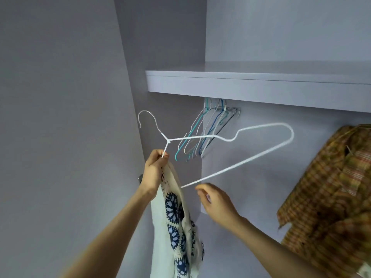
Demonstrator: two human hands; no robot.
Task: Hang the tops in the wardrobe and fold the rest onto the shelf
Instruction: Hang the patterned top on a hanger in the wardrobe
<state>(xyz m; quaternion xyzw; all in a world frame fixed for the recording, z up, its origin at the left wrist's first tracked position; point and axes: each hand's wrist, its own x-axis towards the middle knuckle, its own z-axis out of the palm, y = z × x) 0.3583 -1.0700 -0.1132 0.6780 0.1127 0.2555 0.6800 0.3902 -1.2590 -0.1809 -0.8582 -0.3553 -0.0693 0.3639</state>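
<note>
Hanger (261, 155), white wire, held up in front of the wardrobe, tilted with its hook at upper left and its long bottom bar slanting down toward the right hand. Left hand (154, 171) has its grip closed on the hanger's near shoulder wire just below the neck twist, and the same fingers pinch the top edge of the white top (176, 217) with blue round motifs. That top hangs straight down from the left hand, along the left forearm and out the bottom edge; only its upper edge sits at the hanger, rest of the hanger is bare. Right hand (215, 202) sits just under the low end of the bottom bar, fingers loosely curled, thumb and forefinger close to the wire; motion blur there, so cannot tell whether its grip is actually on the bar or just beside it. Behind the hanger, a bunch of empty hangers (204, 133) in white, teal and blue hangs from a rail under the shelf (261, 89), packed together near the inner partition. Plaid shirt (329, 197), orange-brown check, hangs at far right, well apart from both hands. Left wardrobe wall (60, 117) plain grey, small metal fitting (140, 178) showing just behind the left wrist.
</note>
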